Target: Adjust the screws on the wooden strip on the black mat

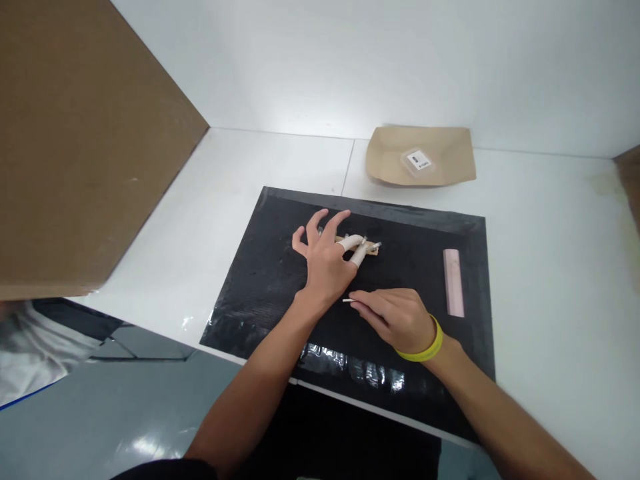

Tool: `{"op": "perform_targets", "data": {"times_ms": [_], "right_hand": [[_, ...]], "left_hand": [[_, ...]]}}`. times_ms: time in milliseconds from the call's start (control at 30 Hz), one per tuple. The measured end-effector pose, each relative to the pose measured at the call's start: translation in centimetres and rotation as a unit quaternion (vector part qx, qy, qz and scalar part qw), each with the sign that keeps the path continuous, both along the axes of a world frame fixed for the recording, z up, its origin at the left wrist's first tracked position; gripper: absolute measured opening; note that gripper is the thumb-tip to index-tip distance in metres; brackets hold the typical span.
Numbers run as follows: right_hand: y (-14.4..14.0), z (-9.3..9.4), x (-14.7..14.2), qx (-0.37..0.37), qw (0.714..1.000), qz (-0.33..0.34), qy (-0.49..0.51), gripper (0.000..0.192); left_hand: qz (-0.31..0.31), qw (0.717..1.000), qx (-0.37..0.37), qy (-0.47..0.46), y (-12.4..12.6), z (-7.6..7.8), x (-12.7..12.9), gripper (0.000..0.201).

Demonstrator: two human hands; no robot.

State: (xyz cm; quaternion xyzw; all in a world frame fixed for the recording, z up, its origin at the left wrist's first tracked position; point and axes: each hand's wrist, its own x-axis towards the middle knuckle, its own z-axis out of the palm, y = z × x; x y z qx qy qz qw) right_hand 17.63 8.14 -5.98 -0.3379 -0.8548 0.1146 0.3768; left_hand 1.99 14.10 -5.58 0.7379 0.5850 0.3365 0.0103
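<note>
On the black mat (400,267), a small light wooden strip (374,252) with several small shiny pieces on it lies partly hidden beneath my left hand (325,263). White covers wrap that hand's thumb and index finger, whose tips come together at a tiny piece on the strip, too small to name; the other fingers are spread. My right hand (400,317), with a yellow band on the wrist, pinches a thin white stick (347,301) between thumb and fingers. It is just above the mat, to the right of my left wrist.
A pale pink bar-shaped object (453,283) lies on the mat's right side. Behind the mat stands a brown paper tray (450,157) holding a small clear case with a label (419,160). A large brown panel (100,133) rises at the left, and a white wall borders the back.
</note>
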Motion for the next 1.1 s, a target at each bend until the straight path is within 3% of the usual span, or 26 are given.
{"op": "perform_targets", "data": {"times_ms": [267, 433, 633, 900, 1100], "right_hand": [[0.0, -0.2, 0.1, -0.004, 1.0, -0.001, -0.002, 0.011], [0.0, -0.1, 0.2, -0.007, 1.0, 0.001, -0.012, 0.013], [0.0, 0.0, 0.2, 0.0, 1.0, 0.009, -0.01, 0.012], [-0.1, -0.3, 0.2, 0.018, 1.0, -0.002, -0.021, 0.015], [-0.1, -0.6, 0.1, 0.032, 0.999, -0.012, -0.019, 0.017]], "left_hand": [[0.017, 0.999, -0.02, 0.024, -0.2, 0.5, 0.1, 0.004], [0.016, 0.999, -0.034, 0.023, -0.2, 0.6, 0.0, 0.025], [-0.017, 0.998, -0.062, 0.027, 0.1, 0.7, -0.5, 0.033], [-0.134, 0.98, -0.096, 0.115, -0.1, 3.2, -3.3, 0.048], [-0.24, 0.946, -0.126, 0.18, 3.4, 5.1, -4.3, 0.044]]}}
